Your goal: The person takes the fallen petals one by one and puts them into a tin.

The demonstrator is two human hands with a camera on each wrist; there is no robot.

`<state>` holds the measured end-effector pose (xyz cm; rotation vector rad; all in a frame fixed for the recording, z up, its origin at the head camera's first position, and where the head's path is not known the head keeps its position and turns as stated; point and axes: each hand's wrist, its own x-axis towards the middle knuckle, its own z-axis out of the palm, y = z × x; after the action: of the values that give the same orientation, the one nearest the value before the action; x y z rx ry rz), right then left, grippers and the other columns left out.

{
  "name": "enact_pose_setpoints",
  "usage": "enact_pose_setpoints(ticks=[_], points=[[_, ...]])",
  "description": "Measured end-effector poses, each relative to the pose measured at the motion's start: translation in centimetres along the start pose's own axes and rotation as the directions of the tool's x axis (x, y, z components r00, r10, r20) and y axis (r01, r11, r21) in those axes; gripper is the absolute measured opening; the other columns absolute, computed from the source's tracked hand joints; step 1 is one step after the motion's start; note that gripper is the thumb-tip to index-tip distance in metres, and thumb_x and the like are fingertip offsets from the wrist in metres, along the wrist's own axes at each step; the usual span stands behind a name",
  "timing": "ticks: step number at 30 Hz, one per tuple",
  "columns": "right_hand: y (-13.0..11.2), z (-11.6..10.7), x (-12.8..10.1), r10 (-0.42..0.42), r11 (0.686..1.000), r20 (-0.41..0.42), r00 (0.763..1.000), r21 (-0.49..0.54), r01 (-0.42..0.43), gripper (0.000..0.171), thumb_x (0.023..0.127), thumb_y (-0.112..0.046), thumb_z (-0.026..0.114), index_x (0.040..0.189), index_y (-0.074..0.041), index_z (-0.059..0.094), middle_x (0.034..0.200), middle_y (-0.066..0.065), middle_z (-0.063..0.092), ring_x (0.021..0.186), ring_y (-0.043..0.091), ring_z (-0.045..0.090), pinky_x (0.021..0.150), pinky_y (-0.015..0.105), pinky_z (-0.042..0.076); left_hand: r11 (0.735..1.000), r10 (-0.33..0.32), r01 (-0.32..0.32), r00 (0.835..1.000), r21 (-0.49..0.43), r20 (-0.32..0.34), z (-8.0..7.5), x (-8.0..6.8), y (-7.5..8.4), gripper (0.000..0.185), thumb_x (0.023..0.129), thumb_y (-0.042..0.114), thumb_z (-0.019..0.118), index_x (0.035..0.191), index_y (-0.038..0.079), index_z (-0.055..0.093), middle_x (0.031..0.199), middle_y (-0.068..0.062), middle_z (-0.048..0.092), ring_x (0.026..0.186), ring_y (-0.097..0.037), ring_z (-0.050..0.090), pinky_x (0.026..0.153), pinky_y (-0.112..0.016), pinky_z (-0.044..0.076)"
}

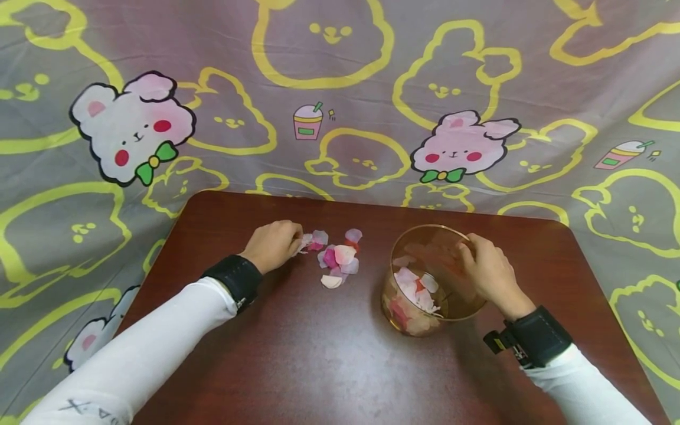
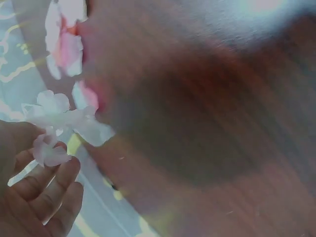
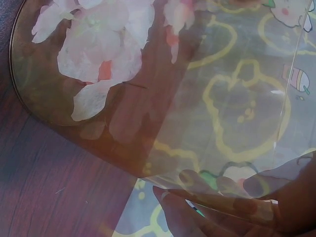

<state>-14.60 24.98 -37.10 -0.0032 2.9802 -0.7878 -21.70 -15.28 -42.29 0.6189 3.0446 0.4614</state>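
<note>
Pale pink flower petals (image 2: 54,116) are pinched between the thumb and fingers of my left hand (image 1: 274,243), low over the left part of the table. Beside it lies a loose group of pink, magenta and white petals (image 1: 345,254). My right hand (image 1: 491,271) grips the rim of a clear amber container (image 1: 411,321), thumb inside the wall and fingers outside. The container tilts, its mouth facing me. Inside, a heap of white, pink and orange petals (image 3: 98,44) rests toward the bottom.
All of this is on a dark reddish-brown table (image 1: 319,366) with rounded far corners. A grey cloth (image 1: 361,53) printed with yellow outlines and rabbit faces hangs behind and along both sides. A single cream petal (image 1: 332,281) lies at the near edge of the group.
</note>
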Motion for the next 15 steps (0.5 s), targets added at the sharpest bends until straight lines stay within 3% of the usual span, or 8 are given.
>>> enact_pose_setpoints(ticks=[6,15], points=[[0.0,0.0,0.0,0.005,1.000,0.002,1.000,-0.003,-0.005,0.025,0.107,-0.021,0.045,0.112,-0.002,0.061,0.074,0.009,0.056,0.056,0.019,0.048,0.049,0.032,0.035,1.000,-0.003,0.003,1.000,-0.019,-0.016,-1.9,0.7,0.8,0.012,0.095,0.014,0.061,0.096,0.008,0.072,0.092,-0.007,0.070,0.081,-0.021,0.061,0.073,-0.043,0.055],[0.0,0.0,0.1,0.017,1.000,0.002,1.000,-0.007,-0.017,0.026,0.107,-0.022,0.045,0.113,-0.002,0.062,0.076,0.009,0.059,0.057,0.019,0.049,0.049,0.032,0.035,0.999,0.040,-0.041,0.998,-0.030,-0.039,-4.5,1.5,2.9,0.014,0.098,0.018,0.063,0.101,0.008,0.072,0.090,-0.005,0.067,0.080,-0.021,0.059,0.071,-0.040,0.053]])
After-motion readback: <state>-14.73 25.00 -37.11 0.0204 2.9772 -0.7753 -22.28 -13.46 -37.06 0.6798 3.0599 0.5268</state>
